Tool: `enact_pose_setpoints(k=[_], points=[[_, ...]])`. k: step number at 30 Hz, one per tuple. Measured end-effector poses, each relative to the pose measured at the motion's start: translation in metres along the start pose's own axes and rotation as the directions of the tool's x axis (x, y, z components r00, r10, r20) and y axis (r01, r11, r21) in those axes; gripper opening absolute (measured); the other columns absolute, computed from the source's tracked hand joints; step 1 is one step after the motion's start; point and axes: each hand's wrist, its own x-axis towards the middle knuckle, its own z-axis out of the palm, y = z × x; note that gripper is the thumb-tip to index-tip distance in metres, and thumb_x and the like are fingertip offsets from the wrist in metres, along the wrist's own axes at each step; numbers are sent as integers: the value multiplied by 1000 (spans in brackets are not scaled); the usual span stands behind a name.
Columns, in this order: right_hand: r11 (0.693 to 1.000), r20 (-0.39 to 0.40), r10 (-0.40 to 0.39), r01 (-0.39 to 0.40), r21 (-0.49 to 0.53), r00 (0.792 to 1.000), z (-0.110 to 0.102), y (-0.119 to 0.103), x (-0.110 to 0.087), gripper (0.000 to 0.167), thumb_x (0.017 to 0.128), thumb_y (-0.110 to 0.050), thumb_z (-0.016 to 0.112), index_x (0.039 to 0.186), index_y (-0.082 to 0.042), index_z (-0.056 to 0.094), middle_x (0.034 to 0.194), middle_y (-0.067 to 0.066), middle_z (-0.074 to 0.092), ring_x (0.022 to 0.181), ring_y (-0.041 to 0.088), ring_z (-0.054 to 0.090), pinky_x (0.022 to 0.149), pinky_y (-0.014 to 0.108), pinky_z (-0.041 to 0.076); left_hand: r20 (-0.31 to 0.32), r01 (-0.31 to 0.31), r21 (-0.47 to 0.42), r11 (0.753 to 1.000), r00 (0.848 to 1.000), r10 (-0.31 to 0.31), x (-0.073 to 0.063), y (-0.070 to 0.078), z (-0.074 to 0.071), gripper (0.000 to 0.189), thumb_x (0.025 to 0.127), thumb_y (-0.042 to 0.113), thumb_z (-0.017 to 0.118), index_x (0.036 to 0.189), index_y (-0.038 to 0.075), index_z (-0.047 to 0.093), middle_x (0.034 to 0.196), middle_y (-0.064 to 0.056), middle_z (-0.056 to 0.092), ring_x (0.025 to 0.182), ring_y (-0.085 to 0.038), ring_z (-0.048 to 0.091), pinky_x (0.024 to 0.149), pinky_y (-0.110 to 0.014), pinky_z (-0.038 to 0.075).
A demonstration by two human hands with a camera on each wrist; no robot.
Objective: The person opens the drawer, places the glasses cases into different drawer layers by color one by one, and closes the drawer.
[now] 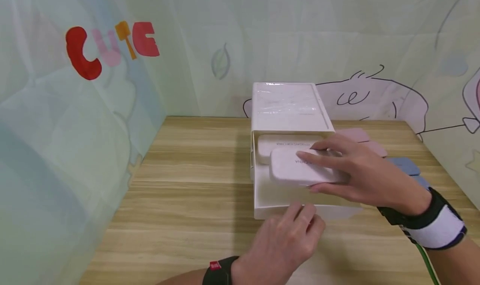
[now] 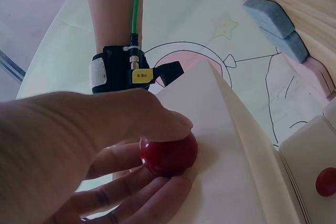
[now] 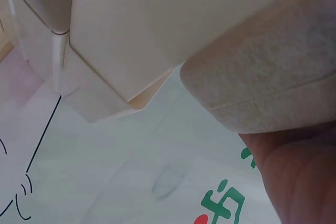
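The fingers of the left hand (image 1: 285,241) pinch a round red knob (image 2: 169,153) between thumb and fingertips, against the outer front of an open white drawer (image 1: 271,213). The fingers of the right hand (image 1: 361,174) grip a white block (image 1: 286,168) printed "CHINA", its thumb along the near side; the block is above the drawer, partly in front of a second white block (image 1: 264,145) lying inside at the back. The held block and right hand hide part of that one and much of the drawer's right side. The white box (image 1: 286,106) rises behind the drawer on the wooden surface (image 1: 187,185). A second red knob (image 2: 326,182) shows on another white panel. Right of the box lie pink blocks (image 1: 352,134) and blue blocks (image 1: 405,165), partly blocked from view by the right hand and wrist. A printed cloth (image 1: 198,68) hangs behind.
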Motion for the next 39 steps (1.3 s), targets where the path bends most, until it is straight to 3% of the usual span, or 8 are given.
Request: enact_pose_setpoints(k=[3,8,12,18,22,26,32,39], points=[[1000,41,18,-19,23,999,3,-2,4,61,82,-53,79,135,-24,68,117,3,66,98,14,60,73,25,49,9,0,-9,1000,1000,0,0,0,0,24,98,2,46,93,15,66,94,4,58,80,-8,55,49,-14,41],[997,113,59,-64,41,992,7,-4,8,64,80,-49,82,136,-22,67,117,3,67,98,14,62,73,30,52,23,6,-20,1000,1000,-5,0,1,0,22,98,2,48,93,15,66,96,4,58,82,-8,56,48,-15,40],[993,160,93,-104,60,983,11,-5,9,65,78,-46,85,136,-22,67,117,2,66,94,12,62,71,27,52,20,4,-15,1000,1000,-3,0,1,0,20,96,3,51,92,15,65,95,4,58,82,-8,56,47,-14,39],[984,228,152,-170,60,962,16,-8,10,71,73,-44,89,137,-25,65,122,2,67,97,12,62,72,26,52,0,-8,3,1000,1000,8,1,-1,0,24,97,1,47,90,15,65,95,4,58,83,-8,56,47,-14,37],[975,265,192,-214,54,945,20,-10,11,73,72,-43,91,138,-25,64,124,1,67,102,12,61,73,26,53,22,-2,-14,1000,1000,2,1,-1,-1,25,98,1,45,92,14,65,96,3,58,83,-9,55,48,-14,38],[972,276,206,-228,49,939,26,-10,11,75,70,-41,93,137,-22,65,125,0,68,103,12,62,73,26,54,45,7,-32,999,999,-6,0,0,-1,23,99,2,47,94,14,66,96,3,59,83,-10,55,49,-15,39],[973,275,217,-231,23,937,31,-10,10,77,67,-41,94,136,-20,67,123,0,68,101,12,63,72,26,53,3,-6,-4,1000,1000,6,0,0,0,23,96,2,48,91,15,66,94,4,58,81,-9,54,48,-15,38],[968,287,241,-251,-1,927,33,-10,9,78,67,-44,94,136,-22,67,122,0,68,96,12,62,69,25,52,-7,-13,3,1000,1000,13,1,-1,1,32,99,-1,39,90,14,65,93,3,58,79,-9,53,48,-14,37]])
